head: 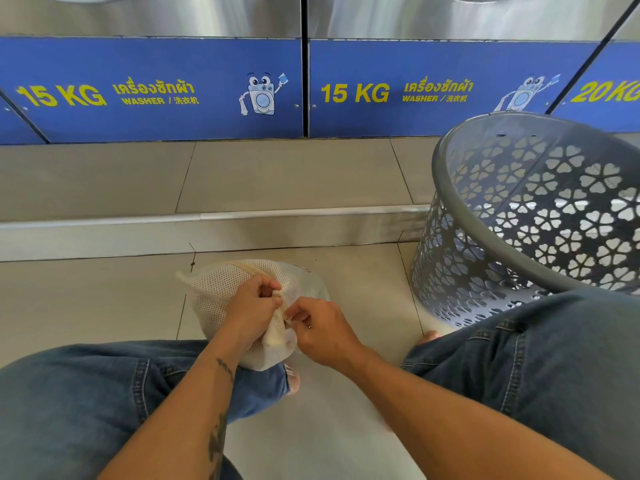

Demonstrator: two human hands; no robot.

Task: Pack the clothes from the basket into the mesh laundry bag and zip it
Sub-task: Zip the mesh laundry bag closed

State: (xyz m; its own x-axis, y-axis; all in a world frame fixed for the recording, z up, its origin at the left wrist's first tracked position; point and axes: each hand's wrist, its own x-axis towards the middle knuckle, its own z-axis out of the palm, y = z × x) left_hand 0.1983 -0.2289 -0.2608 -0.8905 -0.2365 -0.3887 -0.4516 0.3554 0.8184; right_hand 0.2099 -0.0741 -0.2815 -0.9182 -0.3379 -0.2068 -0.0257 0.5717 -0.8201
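Where the frame's lower centre shows tiled floor, a bulging white mesh laundry bag (221, 292), contents indistinct: left hand (251, 308) pinches its cream zipper band (277, 329); right hand (323, 332) pinches the hidden slider. Grey perforated plastic basket (526, 216), right, tilted, partly cropped.

Open floor (86, 299) is left to the left of the mesh bag (214, 292), up to the metal-edged step (242, 223) that bars the way ahead. On the right, passage is narrowed by the grey basket (519, 216), which is tilted toward the bag, a strip of bare tile being left between them. Near the camera, the bag is hemmed in by two denim-clad knees (536, 358), and its top is covered by both hands.
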